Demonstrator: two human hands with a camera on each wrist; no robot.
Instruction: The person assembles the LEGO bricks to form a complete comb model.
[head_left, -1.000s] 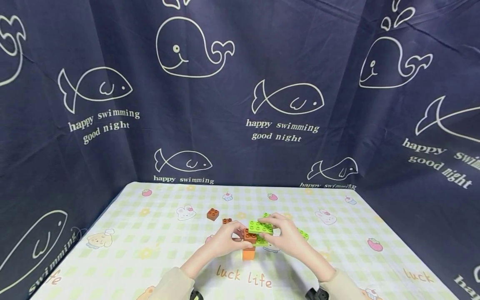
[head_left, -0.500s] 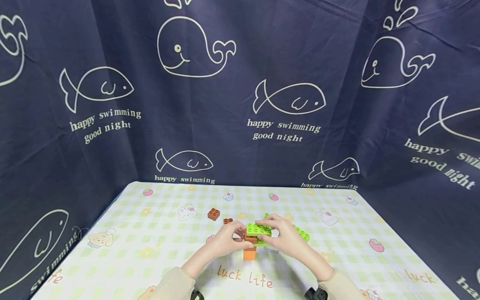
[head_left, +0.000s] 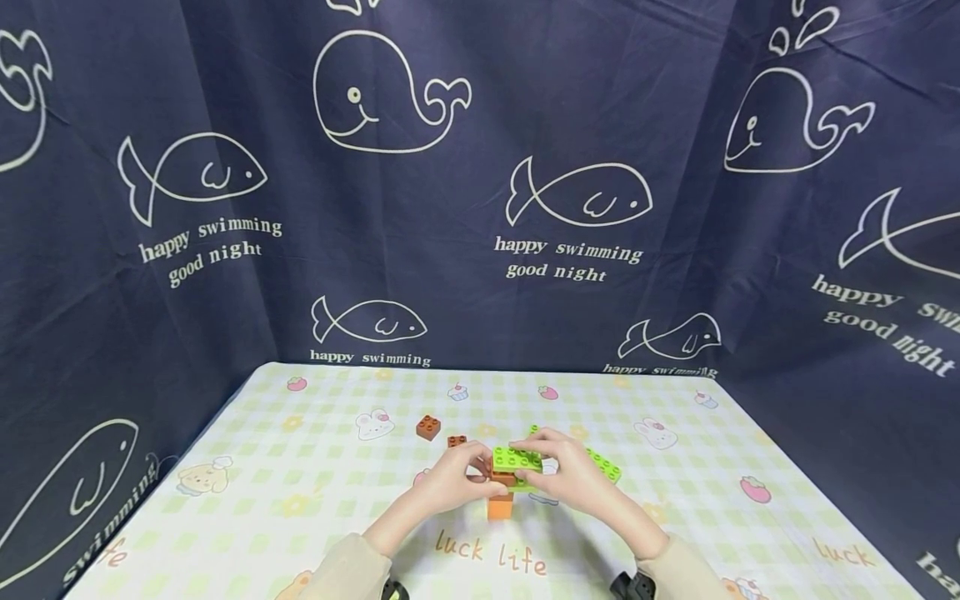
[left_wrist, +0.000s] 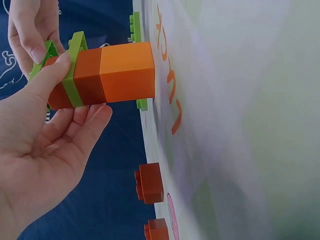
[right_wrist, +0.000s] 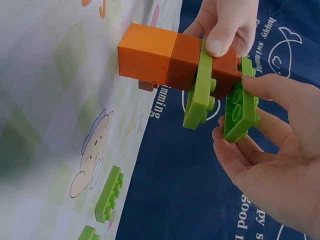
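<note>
A small tower of toy building bricks stands upright on the table, with an orange brick (head_left: 499,507) at its foot. Above that come a brown brick (right_wrist: 185,61), a flat green brick (right_wrist: 199,97) jutting to the right, and another brown brick (right_wrist: 224,74). My left hand (head_left: 450,482) grips the tower from the left, its thumb by the lower green brick. My right hand (head_left: 570,473) pinches a second flat green brick (head_left: 517,458) over the tower's top. In the right wrist view this brick sits slightly tilted at the upper brown brick's studs; whether it is pressed home I cannot tell.
Two loose brown bricks, one farther back (head_left: 428,427) and one nearer (head_left: 457,442), lie behind my left hand. A long green brick (head_left: 603,467) lies right of my right hand; another green brick (head_left: 534,430) shows behind it. A dark curtain (head_left: 465,325) borders the patterned table (head_left: 300,458).
The right hand has shifted the upper green brick slightly left, over the upper brown brick, whose studs it now covers in the head view. The left hand keeps its grip on the tower.
</note>
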